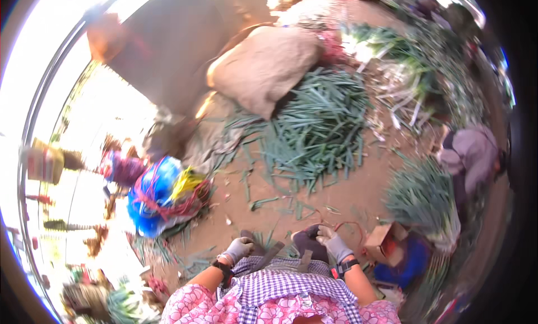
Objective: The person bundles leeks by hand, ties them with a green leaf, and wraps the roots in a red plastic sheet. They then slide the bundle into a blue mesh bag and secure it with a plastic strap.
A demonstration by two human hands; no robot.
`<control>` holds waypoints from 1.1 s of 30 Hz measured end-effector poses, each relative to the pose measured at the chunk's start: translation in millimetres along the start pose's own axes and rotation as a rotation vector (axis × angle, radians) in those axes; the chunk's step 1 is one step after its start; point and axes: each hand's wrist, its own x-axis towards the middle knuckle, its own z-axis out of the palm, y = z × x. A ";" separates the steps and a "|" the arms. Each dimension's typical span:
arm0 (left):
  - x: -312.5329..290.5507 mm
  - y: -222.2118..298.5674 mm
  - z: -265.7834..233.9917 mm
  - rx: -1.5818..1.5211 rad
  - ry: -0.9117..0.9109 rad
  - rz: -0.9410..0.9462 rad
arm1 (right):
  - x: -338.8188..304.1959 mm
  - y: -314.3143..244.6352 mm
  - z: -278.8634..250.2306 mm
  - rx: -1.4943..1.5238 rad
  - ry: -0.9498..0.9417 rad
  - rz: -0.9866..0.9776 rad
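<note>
My left hand (pixel 241 249), in a pale glove, is beside my dark-clothed left leg, at the edge of the checked apron (pixel 297 285). Its fingers are blurred, and I cannot tell whether they hold anything. On the other side my right hand (pixel 334 243), also gloved, lies against the dark cloth (pixel 310 243) over my right knee, fingers bent together; what they hold, if anything, does not show. A thin red string (pixel 354 230) curves on the ground just beyond it. Ahead is a large heap of cut green leaf pieces (pixel 319 130), with scattered bits between it and me.
A stuffed brown sack (pixel 263 66) borders the heap. At left sits a blue plastic bundle (pixel 159 198) with red and yellow strings. A small cardboard box (pixel 385 243) stands right of me, near bundled long green onions (pixel 423 198) and a bent-over person (pixel 473 156).
</note>
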 end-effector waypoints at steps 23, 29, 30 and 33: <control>-0.1 -225.4 -260.2 -0.298 0.603 0.010 | 197.0 -113.7 419.8 -0.885 -0.591 -0.102; 41.0 -206.7 -359.2 -0.321 0.707 -0.050 | 246.2 -99.5 492.5 -1.048 -0.551 -0.030; 52.0 -214.6 -374.8 -0.260 0.778 -0.055 | 256.8 -93.0 506.2 -1.041 -0.580 -0.040; 77.4 -225.8 -427.7 -0.401 0.880 -0.146 | 263.3 -99.1 572.8 -0.965 -0.631 0.098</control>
